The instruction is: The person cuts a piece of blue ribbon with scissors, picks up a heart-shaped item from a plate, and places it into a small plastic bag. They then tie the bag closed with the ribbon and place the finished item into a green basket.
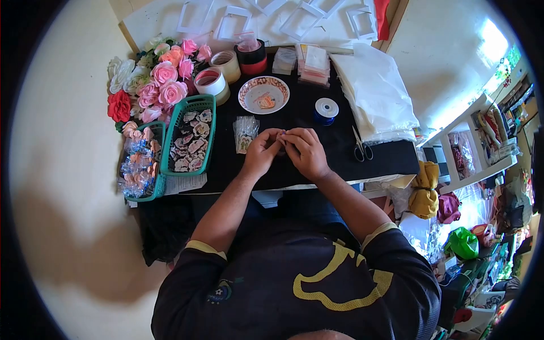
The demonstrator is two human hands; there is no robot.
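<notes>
Over the front of the black-covered table (pixel 306 174), my left hand (pixel 262 152) and my right hand (pixel 307 152) meet with their fingertips pinched together. Between them is something small, with a hint of purple; the fingers hide most of it. Just left of my left hand lie clear plastic packets (pixel 246 135) with small printed pieces inside. Beyond my hands sits a patterned bowl (pixel 244 101) holding a peach-coloured piece (pixel 266 102). A spool of blue ribbon (pixel 325 116) stands past my right hand, and scissors (pixel 362 151) lie to its right.
At left are a green basket (pixel 211 131) of printed cutouts, another green basket (pixel 160 189) of wrapped pieces, and artificial flowers (pixel 164 79). Tape rolls (pixel 212 85) stand behind. White plastic sheets (pixel 377 93) lie at right; white frames (pixel 300 22) lie at the back.
</notes>
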